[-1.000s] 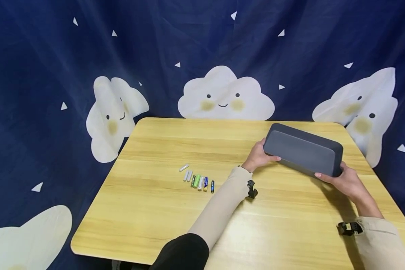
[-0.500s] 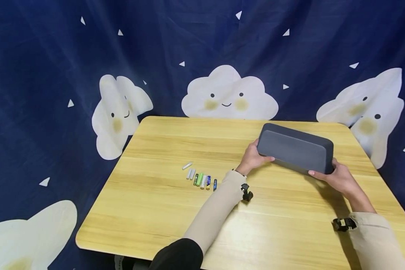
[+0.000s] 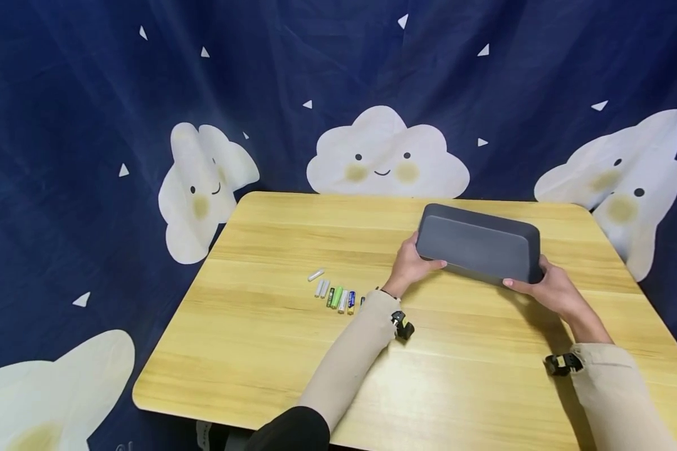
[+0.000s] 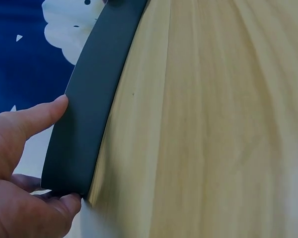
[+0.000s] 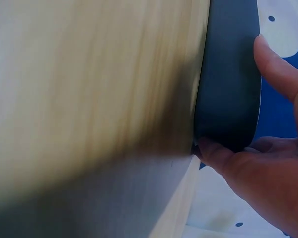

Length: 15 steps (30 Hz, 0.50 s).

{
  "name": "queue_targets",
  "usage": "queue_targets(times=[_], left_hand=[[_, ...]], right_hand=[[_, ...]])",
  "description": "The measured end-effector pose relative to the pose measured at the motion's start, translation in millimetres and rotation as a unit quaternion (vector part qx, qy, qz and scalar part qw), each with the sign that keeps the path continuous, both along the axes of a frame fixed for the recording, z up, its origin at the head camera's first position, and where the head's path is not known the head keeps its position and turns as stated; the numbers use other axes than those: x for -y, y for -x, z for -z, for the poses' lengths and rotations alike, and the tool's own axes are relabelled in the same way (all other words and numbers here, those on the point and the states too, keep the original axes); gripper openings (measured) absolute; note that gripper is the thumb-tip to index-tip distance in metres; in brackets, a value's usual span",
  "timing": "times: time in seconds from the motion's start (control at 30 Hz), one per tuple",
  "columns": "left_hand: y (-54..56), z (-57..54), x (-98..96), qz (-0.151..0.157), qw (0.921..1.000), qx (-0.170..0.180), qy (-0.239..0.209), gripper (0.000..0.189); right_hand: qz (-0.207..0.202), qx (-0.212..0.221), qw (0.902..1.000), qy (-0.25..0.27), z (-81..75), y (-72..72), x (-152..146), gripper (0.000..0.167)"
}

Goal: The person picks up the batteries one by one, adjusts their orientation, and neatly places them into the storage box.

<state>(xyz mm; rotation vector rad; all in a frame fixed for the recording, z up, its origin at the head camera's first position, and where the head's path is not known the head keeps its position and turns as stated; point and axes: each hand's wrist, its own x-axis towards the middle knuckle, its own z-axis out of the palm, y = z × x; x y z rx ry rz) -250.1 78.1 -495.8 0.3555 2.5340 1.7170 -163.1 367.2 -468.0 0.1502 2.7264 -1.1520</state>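
Both hands hold a dark grey rectangular tray with rounded corners, over the right half of the table. My left hand grips its left end, thumb along the near edge. At the right end, my right hand holds it the same way. In the left wrist view, the left hand's thumb and fingers clasp the tray's end. The right wrist view shows the right hand gripping the other end of the tray. Several batteries lie left of the left hand.
The wooden table has rounded corners. One white battery lies slantwise behind the row; the left sleeve partly covers the battery at the row's right end. A navy curtain with smiling clouds hangs behind.
Both hands have carried the tray leftward, nearer the batteries, and its slant has lessened. The head view has shifted slightly. The left sleeve now overlaps the rightmost battery.
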Motion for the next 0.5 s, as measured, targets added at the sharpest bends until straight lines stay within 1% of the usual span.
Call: queue_targets(times=[0.13, 0.23, 0.33, 0.43, 0.5], left_hand=[[-3.0, 0.9, 8.3, -0.02, 0.9997, 0.014, 0.001, 0.087], [-5.2, 0.0, 14.9, -0.033, 0.9993, 0.017, 0.003, 0.09], [-7.5, -1.7, 20.9, -0.044, 0.9989, 0.016, 0.005, 0.09], [-8.5, -1.9, 26.5, -0.057, 0.9981, 0.016, 0.018, 0.091], [-9.2, -1.8, 31.0, -0.062, 0.9977, 0.014, 0.024, 0.09]], right_hand=[[-0.015, 0.005, 0.9998, 0.008, -0.8, 5.5, 6.5, 0.114], [-0.026, 0.007, 0.9996, 0.011, -1.4, 10.0, 11.0, 0.116], [-0.036, -0.004, 0.9992, 0.016, -1.3, 14.2, 16.2, 0.113], [-0.045, -0.018, 0.9985, 0.025, -0.8, 18.1, 22.1, 0.107], [-0.05, -0.023, 0.9981, 0.029, -0.5, 20.8, 25.8, 0.107]])
